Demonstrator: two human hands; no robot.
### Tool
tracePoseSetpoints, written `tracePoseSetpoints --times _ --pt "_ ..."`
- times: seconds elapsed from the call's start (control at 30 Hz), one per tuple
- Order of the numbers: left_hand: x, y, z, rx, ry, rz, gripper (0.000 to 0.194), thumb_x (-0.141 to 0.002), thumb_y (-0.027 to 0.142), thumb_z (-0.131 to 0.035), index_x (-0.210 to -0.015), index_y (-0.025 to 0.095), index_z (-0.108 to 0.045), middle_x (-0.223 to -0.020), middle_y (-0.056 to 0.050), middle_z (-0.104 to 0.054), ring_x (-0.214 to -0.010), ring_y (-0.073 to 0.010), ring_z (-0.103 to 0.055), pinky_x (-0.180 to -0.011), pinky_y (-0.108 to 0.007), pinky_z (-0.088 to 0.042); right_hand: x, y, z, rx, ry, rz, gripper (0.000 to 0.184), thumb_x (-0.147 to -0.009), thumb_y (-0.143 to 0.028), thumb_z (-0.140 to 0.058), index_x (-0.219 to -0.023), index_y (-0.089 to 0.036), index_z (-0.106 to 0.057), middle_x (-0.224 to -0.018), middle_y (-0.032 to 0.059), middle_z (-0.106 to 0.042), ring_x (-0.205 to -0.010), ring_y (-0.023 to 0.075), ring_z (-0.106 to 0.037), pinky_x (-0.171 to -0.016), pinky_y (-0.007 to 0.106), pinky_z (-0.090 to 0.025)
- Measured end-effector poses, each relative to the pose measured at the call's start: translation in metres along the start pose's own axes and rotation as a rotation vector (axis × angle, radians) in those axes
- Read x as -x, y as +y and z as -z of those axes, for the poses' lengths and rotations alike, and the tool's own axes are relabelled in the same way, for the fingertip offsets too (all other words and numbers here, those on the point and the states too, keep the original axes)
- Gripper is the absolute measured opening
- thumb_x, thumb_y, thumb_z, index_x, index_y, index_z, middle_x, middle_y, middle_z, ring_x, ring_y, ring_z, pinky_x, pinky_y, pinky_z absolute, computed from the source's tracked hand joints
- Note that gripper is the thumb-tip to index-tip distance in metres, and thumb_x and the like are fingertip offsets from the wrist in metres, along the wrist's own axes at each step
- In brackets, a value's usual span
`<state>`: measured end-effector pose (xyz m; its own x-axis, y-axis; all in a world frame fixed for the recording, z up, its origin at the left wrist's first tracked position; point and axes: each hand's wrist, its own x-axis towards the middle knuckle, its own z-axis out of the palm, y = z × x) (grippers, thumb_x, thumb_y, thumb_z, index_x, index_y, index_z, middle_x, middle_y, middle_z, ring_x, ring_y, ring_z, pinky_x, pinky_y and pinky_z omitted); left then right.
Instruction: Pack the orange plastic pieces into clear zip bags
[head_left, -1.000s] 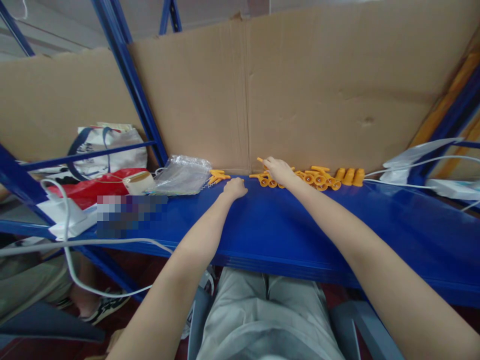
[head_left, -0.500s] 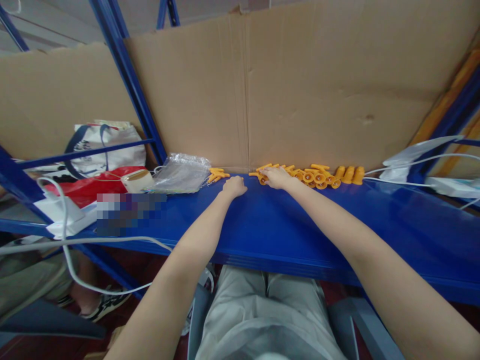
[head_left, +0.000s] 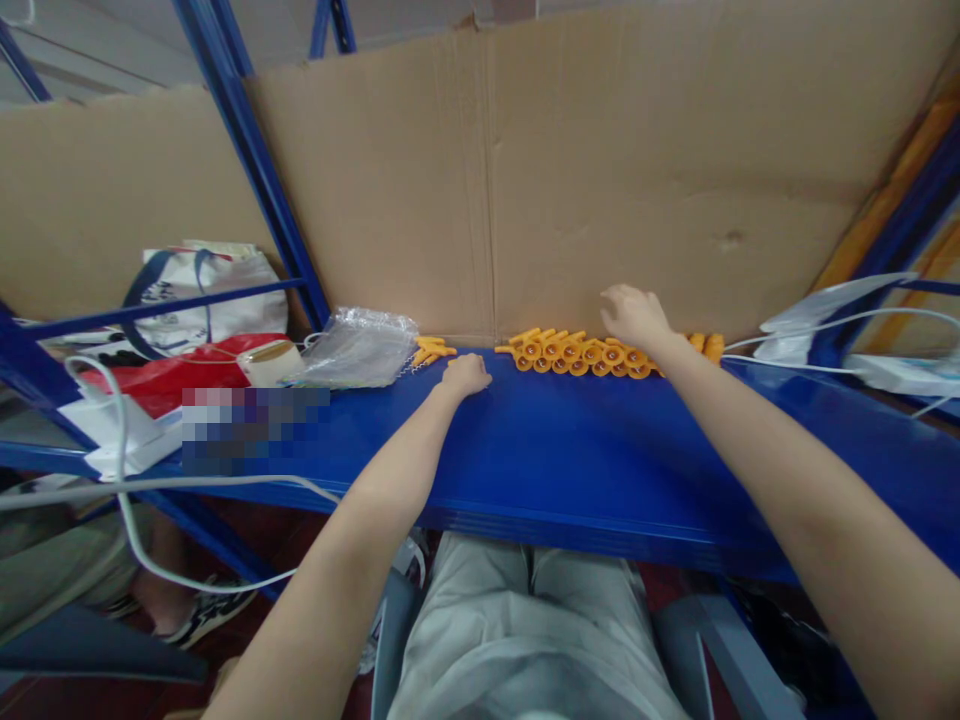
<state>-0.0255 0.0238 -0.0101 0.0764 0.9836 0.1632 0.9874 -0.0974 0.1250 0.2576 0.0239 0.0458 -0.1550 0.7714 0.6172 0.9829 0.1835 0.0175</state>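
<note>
Left of the left hand, just beyond a small heap of yellow pieces (head_left: 431, 350), lie clear plastic bags (head_left: 360, 345). The left hand (head_left: 466, 375) sits low over the blue shelf (head_left: 540, 450), beside those pieces, its arm reaching forward and its fingers curled in; whether it grips anything cannot be told.

Between the hands, and running under the right one, is a row of yellow cups (head_left: 571, 353), stacked on their sides with mouths toward the person, near the foot of the cardboard (head_left: 600, 150). The work in hand seems to centre on this row, the right hand being free of it for now.

The right hand (head_left: 637, 312) hangs above the row's right end, wrist raised, fingers loosely spread and pointing left, seemingly with nothing in them. Touching a cup from here would call for lowering the fingertips. Right of that hand, partly behind the forearm, stand more cups (head_left: 715, 347).
</note>
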Motion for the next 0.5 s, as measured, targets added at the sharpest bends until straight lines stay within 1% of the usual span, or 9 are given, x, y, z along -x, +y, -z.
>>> tracePoseSetpoints --times 0.07,0.1,0.17,0.23,0.3,0.37,0.43,0.5 --pt "0.0 0.0 0.0 0.007 -0.007 -0.003 0.027 -0.081 0.02 -0.056 -0.102 0.016 -0.074 -0.105 -0.011 -0.075 -0.103 -0.0231 -0.069 -0.09 -0.026 -0.052 0.006 0.026 0.006 0.013 -0.015 -0.153 0.042 -0.091 -0.017 -0.042 -0.127 -0.007 -0.06 -0.134 0.0222 -0.058 -0.122 0.0353 -0.054 -0.099 0.052 -0.042" --pt "0.0 0.0 0.0 0.009 -0.008 -0.005 0.028 -0.082 0.019 -0.056 -0.103 0.016 -0.073 -0.105 -0.011 -0.075 -0.104 -0.0232 -0.069 -0.09 -0.027 -0.052 0.01 0.039 0.007 0.013 -0.029 -0.228 0.042 -0.091 -0.017 -0.041 -0.127 -0.007 -0.06 -0.135 0.0233 -0.057 -0.123 0.0366 -0.054 -0.098 0.053 -0.042" --pt "0.0 -0.001 -0.001 0.012 -0.005 -0.014 0.028 -0.082 0.019 -0.055 -0.103 0.016 -0.073 -0.107 -0.012 -0.074 -0.105 -0.0234 -0.069 -0.09 -0.027 -0.052 0.019 0.063 0.007 0.015 -0.086 -0.391 0.043 -0.091 -0.015 -0.04 -0.128 -0.008 -0.059 -0.136 0.0244 -0.055 -0.123 0.0389 -0.053 -0.098 0.054 -0.042" --pt "-0.001 -0.001 -0.002 0.019 0.003 -0.022 0.028 -0.082 0.018 -0.054 -0.102 0.016 -0.073 -0.11 -0.011 -0.074 -0.107 -0.0231 -0.068 -0.091 -0.026 -0.052 0.029 0.083 0.002 0.035 -0.179 -0.489 0.045 -0.089 -0.014 -0.043 -0.132 -0.008 -0.056 -0.14 0.0257 -0.051 -0.126 0.0405 -0.051 -0.099 0.055 -0.041" --pt "-0.001 -0.002 -0.002 0.023 0.005 -0.024 0.027 -0.082 0.019 -0.054 -0.1 0.017 -0.073 -0.111 -0.01 -0.074 -0.107 -0.0222 -0.068 -0.091 -0.025 -0.051 0.038 0.097 -0.005 0.061 -0.298 -0.551 0.048 -0.088 -0.017 -0.05 -0.135 -0.009 -0.054 -0.142 0.0257 -0.049 -0.128 0.0418 -0.048 -0.1 0.057 -0.04" --pt "-0.001 -0.002 -0.002 0.016 0.008 -0.018 0.025 -0.082 0.02 -0.054 -0.1 0.017 -0.073 -0.109 -0.009 -0.074 -0.106 -0.0217 -0.068 -0.089 -0.024 -0.051 0.045 0.105 -0.012 0.078 -0.382 -0.59 0.051 -0.087 -0.021 -0.056 -0.136 -0.01 -0.053 -0.141 0.0258 -0.05 -0.129 0.042 -0.048 -0.101 0.059 -0.038" --pt "0.0 -0.001 -0.001 0.004 0.005 -0.013 0.025 -0.083 0.021 -0.055 -0.1 0.017 -0.073 -0.108 -0.009 -0.074 -0.106 -0.0219 -0.068 -0.088 -0.024 -0.052 0.05 0.108 -0.017 0.097 -0.439 -0.606 0.054 -0.088 -0.024 -0.056 -0.139 -0.012 -0.049 -0.142 0.0253 -0.049 -0.13 0.0407 -0.047 -0.102 0.06 -0.036" --pt "0.001 -0.001 0.0 0.0 -0.003 -0.017 0.025 -0.084 0.022 -0.054 -0.1 0.017 -0.072 -0.108 -0.01 -0.074 -0.106 -0.0224 -0.068 -0.088 -0.025 -0.052 0.053 0.108 -0.018 0.111 -0.467 -0.606 0.052 -0.09 -0.027 -0.053 -0.14 -0.013 -0.048 -0.142 0.025 -0.048 -0.131 0.039 -0.045 -0.104 0.058 -0.035"
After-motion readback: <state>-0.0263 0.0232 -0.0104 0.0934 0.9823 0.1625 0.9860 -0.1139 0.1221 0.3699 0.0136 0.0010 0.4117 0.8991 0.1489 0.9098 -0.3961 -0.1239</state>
